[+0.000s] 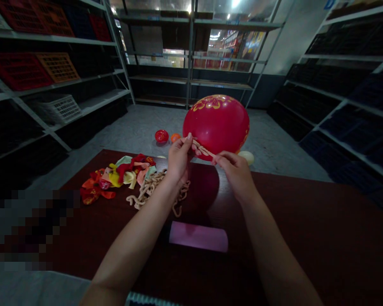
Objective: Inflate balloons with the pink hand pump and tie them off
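Note:
A big inflated red balloon (215, 123) with a yellow pattern shows just behind my hands, above the table's far edge. Between my hands runs a short length of beige cord (204, 149). My left hand (180, 157) pinches one end of it close to the balloon, and my right hand (231, 163) pinches the other. Whether the cord is fastened to the balloon is hidden by my fingers. Under my left forearm lies a heap of beige cord pieces (150, 187). Nearer to me, a pink cylinder (198, 236) rests on the table.
Uninflated balloons in several colours (121, 172) are piled at the left of the dark brown table (306, 221). Small red (161, 136) and orange (175, 137) balloons and a pale one (247, 157) are beyond the table. Shelves with crates (57, 67) stand around.

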`<state>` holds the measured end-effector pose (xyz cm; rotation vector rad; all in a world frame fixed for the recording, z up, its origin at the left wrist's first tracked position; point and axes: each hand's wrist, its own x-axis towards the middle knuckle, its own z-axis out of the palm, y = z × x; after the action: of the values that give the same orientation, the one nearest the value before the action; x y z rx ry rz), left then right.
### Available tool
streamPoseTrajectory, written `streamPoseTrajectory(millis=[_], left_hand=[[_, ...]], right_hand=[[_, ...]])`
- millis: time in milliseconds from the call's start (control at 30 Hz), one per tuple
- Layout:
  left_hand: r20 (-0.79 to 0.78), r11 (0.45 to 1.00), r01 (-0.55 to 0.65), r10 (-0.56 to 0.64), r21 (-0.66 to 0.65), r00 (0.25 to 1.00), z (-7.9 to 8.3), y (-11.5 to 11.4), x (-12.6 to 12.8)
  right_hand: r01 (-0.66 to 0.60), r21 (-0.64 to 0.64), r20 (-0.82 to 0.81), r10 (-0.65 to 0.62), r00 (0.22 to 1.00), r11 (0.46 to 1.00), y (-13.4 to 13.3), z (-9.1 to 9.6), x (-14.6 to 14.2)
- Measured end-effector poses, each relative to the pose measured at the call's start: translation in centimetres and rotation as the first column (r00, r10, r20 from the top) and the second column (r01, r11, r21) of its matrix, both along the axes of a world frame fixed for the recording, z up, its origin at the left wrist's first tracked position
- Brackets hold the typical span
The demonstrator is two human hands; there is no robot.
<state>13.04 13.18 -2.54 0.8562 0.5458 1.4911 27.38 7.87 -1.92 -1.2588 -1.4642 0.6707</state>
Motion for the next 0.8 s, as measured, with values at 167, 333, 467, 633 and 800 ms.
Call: streamPoseTrajectory(millis=[167, 333, 467, 633, 800], left_hand=[[0.099, 0.990, 0.050, -0.036, -0.134, 0.994, 0.4, -0.1, -0.2], [0.004, 1.000, -0.018, 0.018, 0.018, 1.000, 0.5, -0.8, 0.3], [-0.201, 0.964, -0.107, 0.158, 0.242, 0.967, 1.1, -2.4, 0.9], [-0.258, 0.916, -0.185, 0.287, 0.356, 0.922, 2.3, -3.2, 1.6], [-0.346, 0.903, -0.135, 0.289, 0.407, 0.893, 3.8, 2.5, 3.8]], right_hand=[[-0.055, -0.020, -0.067, 0.054, 0.996, 0.998, -0.1, -0.1, -0.3], [-0.076, -0.052, -0.102, 0.070, 0.992, 0.996, 0.0, 0.2, 0.4], [-0.067, -0.003, -0.115, 0.066, 0.991, 0.998, 0.3, 0.5, 1.7], [-0.022, 0.038, -0.119, 0.027, 0.992, 0.999, -0.7, 0.0, 2.9], [-0.046, -0.031, 0.058, 0.048, 0.997, 0.998, -3.7, -1.5, 3.2]])
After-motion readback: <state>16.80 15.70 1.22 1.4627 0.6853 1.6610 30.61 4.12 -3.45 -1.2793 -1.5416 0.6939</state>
